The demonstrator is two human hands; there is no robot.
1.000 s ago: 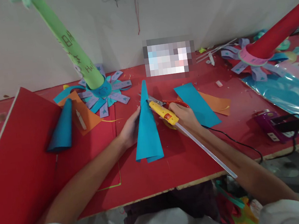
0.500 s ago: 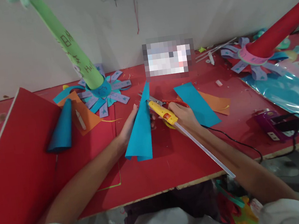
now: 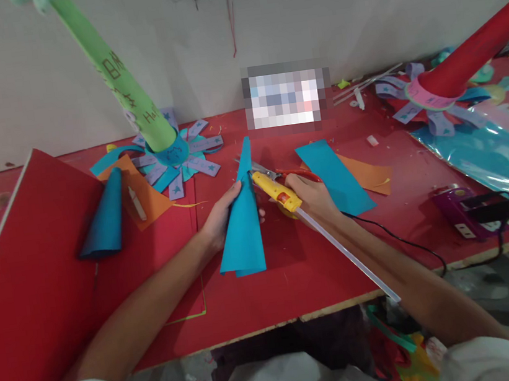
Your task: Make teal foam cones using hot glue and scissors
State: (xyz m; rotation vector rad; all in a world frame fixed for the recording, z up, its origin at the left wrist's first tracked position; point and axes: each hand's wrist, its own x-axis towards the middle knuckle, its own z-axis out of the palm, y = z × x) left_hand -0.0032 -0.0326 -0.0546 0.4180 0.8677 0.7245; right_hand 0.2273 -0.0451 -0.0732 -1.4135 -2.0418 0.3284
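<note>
A blue paper cone point(image 3: 244, 235), narrow end up and away from me, is gripped by my left hand point(image 3: 220, 217), thumb on its near face and fingertips showing past its right edge. My right hand point(image 3: 314, 195) is closed around a yellow hot glue gun point(image 3: 277, 190). The gun's nozzle touches or nearly touches the upper right edge of the cone. A long clear glue stick point(image 3: 350, 256) juts out of the gun's back over my right forearm. Red-handled scissors point(image 3: 297, 174) lie on the table behind the gun, partly hidden.
A finished blue cone point(image 3: 105, 222) stands at left near a tilted red board point(image 3: 34, 263). Blue paper point(image 3: 334, 177) and orange paper point(image 3: 367, 174) lie at right. Behind are a green tube point(image 3: 120, 77) and a red tube point(image 3: 480, 48). A purple power box point(image 3: 457, 214) sits by the front edge.
My left hand has turned the blue cone slightly, its wide end swinging a little to the right, and the thumb now lies over its edge. The glue gun has hardly moved.
</note>
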